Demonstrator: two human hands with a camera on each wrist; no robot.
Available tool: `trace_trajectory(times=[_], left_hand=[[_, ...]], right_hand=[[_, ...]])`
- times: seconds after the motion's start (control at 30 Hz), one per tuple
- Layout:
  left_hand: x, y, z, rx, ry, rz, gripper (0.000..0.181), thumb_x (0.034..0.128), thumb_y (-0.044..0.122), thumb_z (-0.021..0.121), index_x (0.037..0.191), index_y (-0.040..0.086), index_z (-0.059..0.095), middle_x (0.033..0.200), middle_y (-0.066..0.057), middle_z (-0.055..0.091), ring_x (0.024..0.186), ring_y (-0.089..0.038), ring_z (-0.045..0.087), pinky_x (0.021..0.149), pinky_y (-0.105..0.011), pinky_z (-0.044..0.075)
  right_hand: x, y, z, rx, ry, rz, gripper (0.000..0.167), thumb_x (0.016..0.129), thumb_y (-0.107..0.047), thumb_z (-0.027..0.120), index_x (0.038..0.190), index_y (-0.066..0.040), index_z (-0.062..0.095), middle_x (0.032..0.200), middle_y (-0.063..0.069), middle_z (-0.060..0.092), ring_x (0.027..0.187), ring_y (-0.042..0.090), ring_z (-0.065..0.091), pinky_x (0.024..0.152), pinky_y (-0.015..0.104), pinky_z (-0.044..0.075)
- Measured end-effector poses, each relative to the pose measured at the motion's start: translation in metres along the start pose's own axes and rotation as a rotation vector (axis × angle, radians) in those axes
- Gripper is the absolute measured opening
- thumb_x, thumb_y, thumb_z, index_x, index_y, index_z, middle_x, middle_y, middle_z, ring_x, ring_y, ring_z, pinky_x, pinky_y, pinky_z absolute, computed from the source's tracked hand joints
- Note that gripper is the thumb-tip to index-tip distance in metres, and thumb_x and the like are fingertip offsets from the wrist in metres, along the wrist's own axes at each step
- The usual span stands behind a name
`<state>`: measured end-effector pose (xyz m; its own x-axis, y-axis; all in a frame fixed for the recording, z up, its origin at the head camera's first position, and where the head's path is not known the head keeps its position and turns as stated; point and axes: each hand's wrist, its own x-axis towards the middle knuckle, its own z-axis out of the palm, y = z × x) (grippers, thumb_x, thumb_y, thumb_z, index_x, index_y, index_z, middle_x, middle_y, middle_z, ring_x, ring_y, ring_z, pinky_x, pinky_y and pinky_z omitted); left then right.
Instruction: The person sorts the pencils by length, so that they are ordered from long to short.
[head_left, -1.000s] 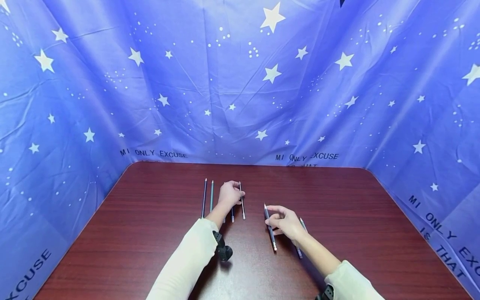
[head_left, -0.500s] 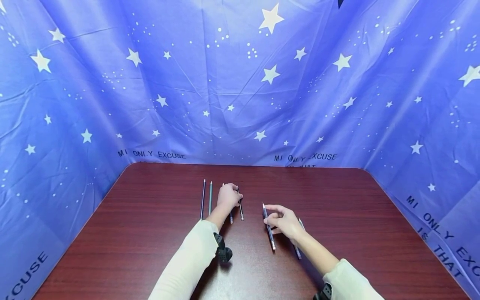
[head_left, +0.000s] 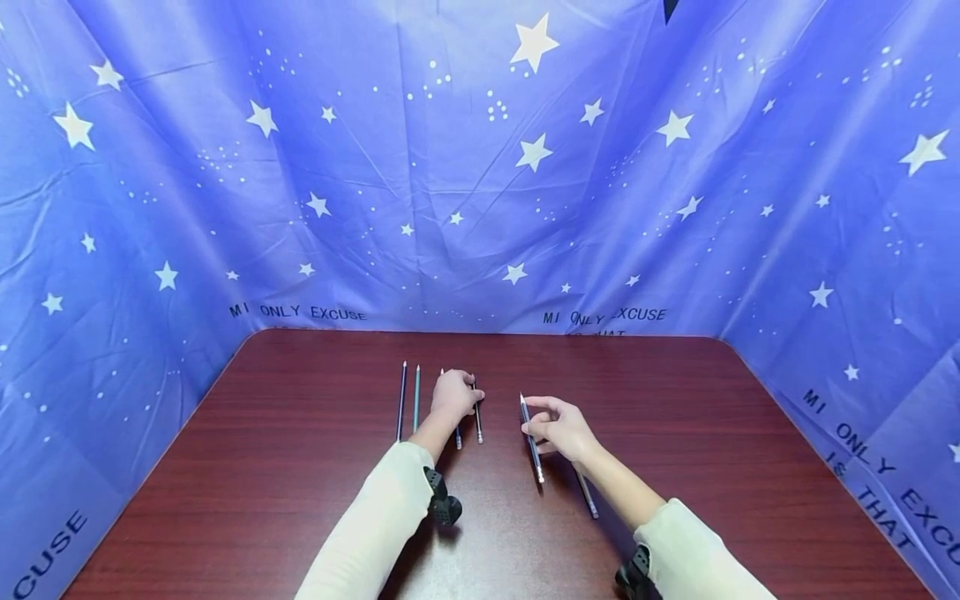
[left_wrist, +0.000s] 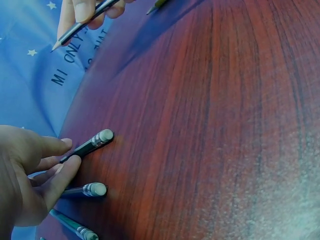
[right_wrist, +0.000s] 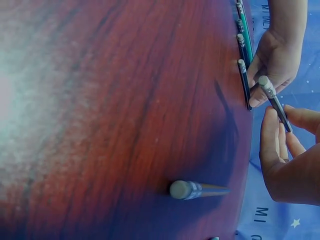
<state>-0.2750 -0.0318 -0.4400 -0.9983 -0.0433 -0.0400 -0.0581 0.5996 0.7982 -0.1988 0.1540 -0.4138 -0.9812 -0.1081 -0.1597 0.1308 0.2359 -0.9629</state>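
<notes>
In the head view my left hand (head_left: 453, 395) is at the right end of a row of pencils, thumb and fingertips pinching a black pencil (head_left: 478, 423) that lies on the table. Its white eraser end (left_wrist: 105, 135) points toward me in the left wrist view. My right hand (head_left: 564, 429) holds a dark pencil (head_left: 532, 454) between thumb and fingers, tip away from me, raised over the table. To the left of the pinched one lie a dark blue pencil (head_left: 401, 404), a teal pencil (head_left: 417, 400) and a blue pencil (head_left: 459, 440), partly covered by my left hand.
Another pencil (head_left: 587, 495) lies beneath my right forearm, its eraser (right_wrist: 181, 190) large in the right wrist view. The reddish-brown table (head_left: 300, 500) is enclosed by a blue star-patterned cloth (head_left: 337, 167) at the back and sides.
My right hand has moved slightly farther from me and to the left with its pencil. The left hand stays nearly where it was on the black pencil. The head view has shifted a little.
</notes>
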Motion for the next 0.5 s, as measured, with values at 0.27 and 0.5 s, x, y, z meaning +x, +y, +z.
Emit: trace_trajectory(times=[0.27,0.5], left_hand=[[0.000,0.000,-0.001,-0.024,-0.029,-0.018,0.040,0.0767,0.005,0.074,0.114,-0.002,0.064,0.104,-0.018,0.068,0.062,-0.018,0.069,0.053,-0.021,0.055],[-0.001,0.002,0.000,0.004,-0.015,-0.028,0.039,0.0773,0.006,0.074,0.115,0.000,0.064,0.102,-0.016,0.069,0.062,-0.017,0.068,0.054,-0.022,0.055]], right_hand=[[0.004,-0.002,0.002,0.013,0.008,0.008,0.049,0.079,0.003,0.066,0.126,0.002,0.053,0.072,-0.002,0.059,0.060,0.009,0.057,0.056,0.030,0.056],[0.014,-0.003,0.006,0.013,0.017,-0.009,0.047,0.079,0.004,0.066,0.125,0.002,0.054,0.073,0.000,0.060,0.059,0.010,0.058,0.054,0.028,0.055]])
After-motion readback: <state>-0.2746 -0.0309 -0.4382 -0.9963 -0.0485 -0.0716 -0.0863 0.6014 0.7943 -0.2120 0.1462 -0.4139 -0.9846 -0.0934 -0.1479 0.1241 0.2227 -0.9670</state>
